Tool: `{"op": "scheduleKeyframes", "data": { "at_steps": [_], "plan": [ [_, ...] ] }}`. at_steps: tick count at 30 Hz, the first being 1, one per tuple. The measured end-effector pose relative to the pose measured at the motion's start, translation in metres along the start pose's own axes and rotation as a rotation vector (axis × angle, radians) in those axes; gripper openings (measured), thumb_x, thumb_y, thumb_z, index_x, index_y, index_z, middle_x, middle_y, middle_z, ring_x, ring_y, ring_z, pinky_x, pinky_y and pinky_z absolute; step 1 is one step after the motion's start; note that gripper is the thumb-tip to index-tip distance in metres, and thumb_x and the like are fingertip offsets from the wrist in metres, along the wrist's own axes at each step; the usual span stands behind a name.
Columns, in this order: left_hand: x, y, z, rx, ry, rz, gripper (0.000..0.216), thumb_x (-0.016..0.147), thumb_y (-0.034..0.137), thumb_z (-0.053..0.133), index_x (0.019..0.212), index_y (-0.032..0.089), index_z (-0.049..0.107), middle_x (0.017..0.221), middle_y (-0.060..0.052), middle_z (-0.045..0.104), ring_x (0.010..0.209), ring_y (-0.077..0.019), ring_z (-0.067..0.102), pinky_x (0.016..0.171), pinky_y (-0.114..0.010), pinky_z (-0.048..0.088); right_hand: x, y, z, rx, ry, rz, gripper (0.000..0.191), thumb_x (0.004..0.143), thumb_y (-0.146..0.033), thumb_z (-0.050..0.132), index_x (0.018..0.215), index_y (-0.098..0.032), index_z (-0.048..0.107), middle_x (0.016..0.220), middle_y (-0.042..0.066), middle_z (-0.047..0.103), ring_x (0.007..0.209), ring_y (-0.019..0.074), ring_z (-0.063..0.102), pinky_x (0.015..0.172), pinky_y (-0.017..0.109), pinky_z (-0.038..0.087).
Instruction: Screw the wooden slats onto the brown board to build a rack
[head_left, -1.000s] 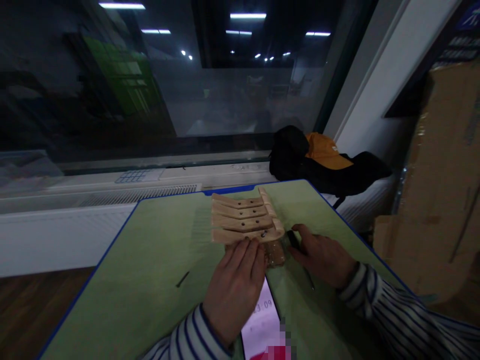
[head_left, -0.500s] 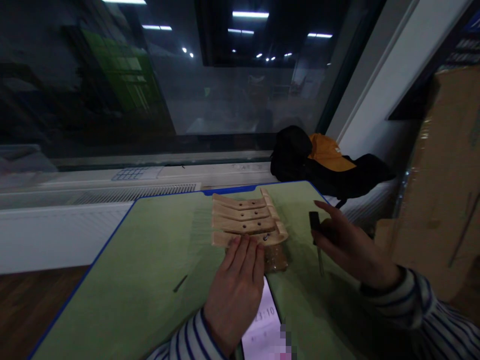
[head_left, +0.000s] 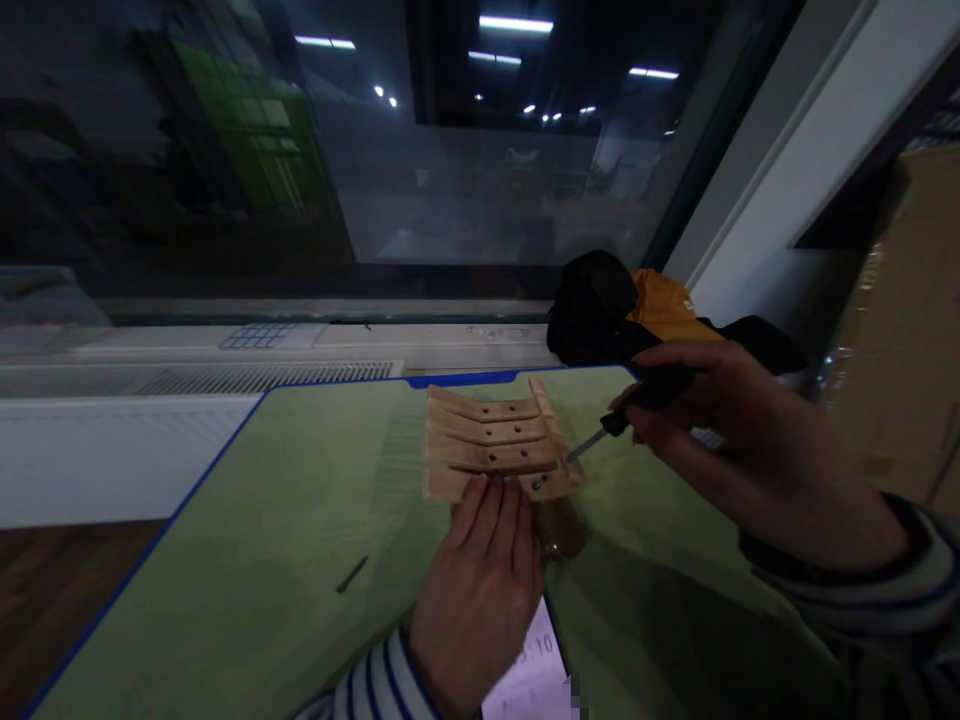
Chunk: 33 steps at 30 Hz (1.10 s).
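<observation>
A light wooden assembly of several slats with holes, joined by a curved crosspiece, lies on the green mat. My left hand rests flat on its near slat, fingers stretched out. My right hand is closed on a black-handled screwdriver, held above the mat. The shaft slants down left, its tip close to the crosspiece's right end. A dark screw sits in the near slat.
A loose dark screw lies on the mat to the left. A lit phone and a small brownish packet sit by my left hand. A black bag with an orange cap rests on the sill. Cardboard boxes stand at right.
My right hand picked the screwdriver up off the mat, raised it and turned its tip toward the wooden assembly. My left hand stayed on the near slat.
</observation>
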<state>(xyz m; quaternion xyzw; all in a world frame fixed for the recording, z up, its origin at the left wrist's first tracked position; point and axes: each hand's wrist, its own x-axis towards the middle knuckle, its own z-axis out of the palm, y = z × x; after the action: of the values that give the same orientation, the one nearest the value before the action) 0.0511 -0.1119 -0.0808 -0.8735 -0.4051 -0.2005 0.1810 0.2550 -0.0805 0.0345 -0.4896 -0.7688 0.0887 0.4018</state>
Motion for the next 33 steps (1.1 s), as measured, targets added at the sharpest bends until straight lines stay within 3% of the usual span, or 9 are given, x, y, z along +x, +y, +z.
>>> {"op": "scheduleKeyframes", "data": {
  "at_steps": [5,12,18,33],
  "plan": [
    [0.0,-0.001,0.0,-0.036,0.018,-0.006,0.036,0.089,0.021,0.041,0.111,0.002,0.062,0.119,-0.018,0.061,0.115,-0.0298,0.054,0.104,-0.045,0.038,0.005,-0.002,0.01,-0.097,-0.084,-0.089,0.038,0.082,-0.028,0.057,0.118,-0.026,0.046,0.079,-0.002,0.065,0.064,0.0108,0.063,0.053,0.018,0.05],
    [0.001,-0.009,-0.006,-0.046,-0.035,0.039,0.035,0.085,0.017,0.046,0.113,0.002,0.06,0.12,-0.018,0.061,0.113,-0.0298,0.055,0.103,-0.045,0.039,0.011,-0.008,0.014,-0.165,-0.069,-0.171,0.033,0.082,-0.027,0.056,0.114,-0.02,0.051,0.07,-0.004,0.062,0.057,0.0081,0.059,0.045,0.015,0.045],
    [0.006,-0.017,-0.015,-0.029,-0.066,0.081,0.031,0.082,0.008,0.048,0.109,0.004,0.064,0.116,-0.016,0.064,0.107,-0.0273,0.06,0.094,-0.04,0.049,0.013,-0.005,0.011,-0.117,-0.03,-0.161,0.032,0.081,-0.028,0.058,0.112,-0.02,0.054,0.074,-0.002,0.063,0.061,0.0097,0.06,0.051,0.017,0.048],
    [0.006,-0.016,-0.01,-0.021,-0.082,0.132,0.031,0.082,0.015,0.051,0.109,0.004,0.063,0.116,-0.018,0.063,0.107,-0.0293,0.06,0.095,-0.041,0.046,0.01,-0.009,0.007,-0.213,-0.076,-0.17,0.026,0.085,-0.03,0.052,0.109,-0.024,0.054,0.085,0.001,0.067,0.064,0.0125,0.063,0.045,0.016,0.048]
  ]
}}
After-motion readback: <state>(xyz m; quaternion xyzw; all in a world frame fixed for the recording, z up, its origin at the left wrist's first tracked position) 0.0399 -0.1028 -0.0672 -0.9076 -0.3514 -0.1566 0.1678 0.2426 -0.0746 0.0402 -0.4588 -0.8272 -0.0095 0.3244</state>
